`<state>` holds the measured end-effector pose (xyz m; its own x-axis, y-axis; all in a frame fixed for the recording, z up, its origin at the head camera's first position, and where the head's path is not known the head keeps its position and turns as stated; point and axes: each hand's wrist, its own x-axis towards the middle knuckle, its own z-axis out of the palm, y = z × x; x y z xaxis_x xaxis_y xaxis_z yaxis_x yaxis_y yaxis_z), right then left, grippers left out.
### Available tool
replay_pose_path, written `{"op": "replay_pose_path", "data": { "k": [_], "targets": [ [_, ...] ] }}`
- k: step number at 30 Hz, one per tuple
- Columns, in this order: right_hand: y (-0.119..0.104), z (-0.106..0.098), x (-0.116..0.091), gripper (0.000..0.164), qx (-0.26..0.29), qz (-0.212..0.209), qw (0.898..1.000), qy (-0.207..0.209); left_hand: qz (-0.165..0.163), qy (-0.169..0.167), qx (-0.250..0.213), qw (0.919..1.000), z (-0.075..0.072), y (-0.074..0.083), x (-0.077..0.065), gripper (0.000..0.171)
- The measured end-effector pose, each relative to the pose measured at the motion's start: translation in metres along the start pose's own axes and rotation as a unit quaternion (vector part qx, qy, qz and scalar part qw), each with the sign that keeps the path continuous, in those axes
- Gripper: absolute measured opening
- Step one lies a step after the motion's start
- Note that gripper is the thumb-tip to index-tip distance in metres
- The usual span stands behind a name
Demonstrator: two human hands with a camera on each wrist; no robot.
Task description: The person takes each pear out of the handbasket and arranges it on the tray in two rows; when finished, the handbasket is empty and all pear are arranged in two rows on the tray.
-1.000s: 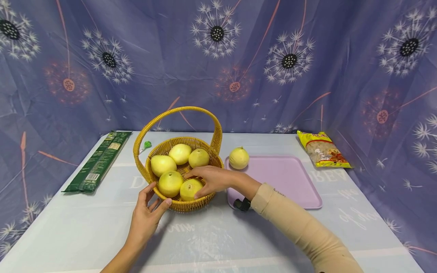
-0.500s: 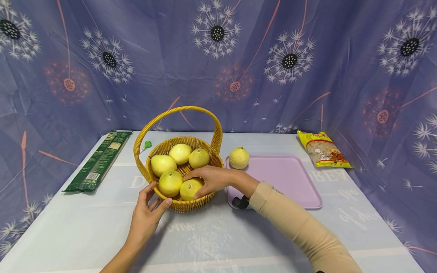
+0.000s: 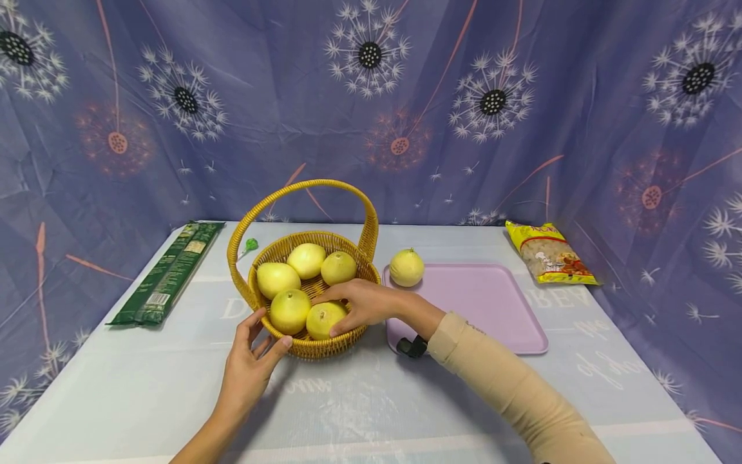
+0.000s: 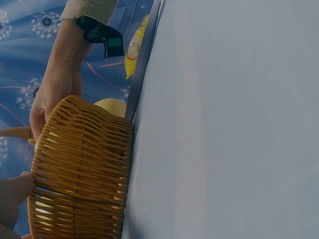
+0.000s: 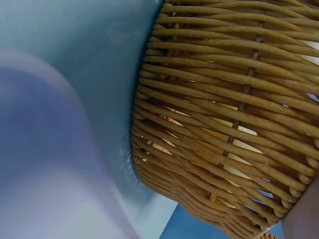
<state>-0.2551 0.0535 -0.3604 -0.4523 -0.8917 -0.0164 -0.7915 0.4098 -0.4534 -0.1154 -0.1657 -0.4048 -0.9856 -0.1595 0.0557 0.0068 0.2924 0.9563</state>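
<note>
Head view: we find the left hand [image 3: 250, 361] pinching the near-left rim of a round, yellow, woven basket [image 3: 327, 350], apparently to steady it. Inside, at its near side, the right hand [image 3: 366, 304] curls thumb and fingers round a round, yellow-green fruit [image 3: 324, 321], seemingly for a secure hold. Left wrist view: we note the thumb [image 4: 21, 186] against the rim. Right wrist view: woven wall dominates; we cannot tell the grip there.
</note>
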Motion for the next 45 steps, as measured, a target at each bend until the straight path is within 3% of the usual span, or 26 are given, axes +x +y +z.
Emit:
{"op": "replay_pose_path", "data": {
  "k": [13,25,37,45],
  "targets": [
    [-0.001,-0.001,-0.006,0.068,0.06,0.039,0.997,0.042,-0.002,-0.001,0.003,1.0,0.0,0.0,0.0,0.079],
    [0.001,-0.008,-0.014,0.065,0.081,0.024,0.992,0.092,-0.003,-0.001,0.007,1.0,0.0,-0.001,0.001,0.079],
    [0.003,-0.02,-0.027,0.065,0.118,0.062,0.98,0.145,0.006,0.001,0.005,1.0,0.0,0.0,0.0,0.078],
    [0.005,-0.029,-0.039,0.064,0.136,0.062,0.973,0.174,0.001,-0.001,0.006,1.0,-0.001,0.001,0.0,0.078]
  ]
}}
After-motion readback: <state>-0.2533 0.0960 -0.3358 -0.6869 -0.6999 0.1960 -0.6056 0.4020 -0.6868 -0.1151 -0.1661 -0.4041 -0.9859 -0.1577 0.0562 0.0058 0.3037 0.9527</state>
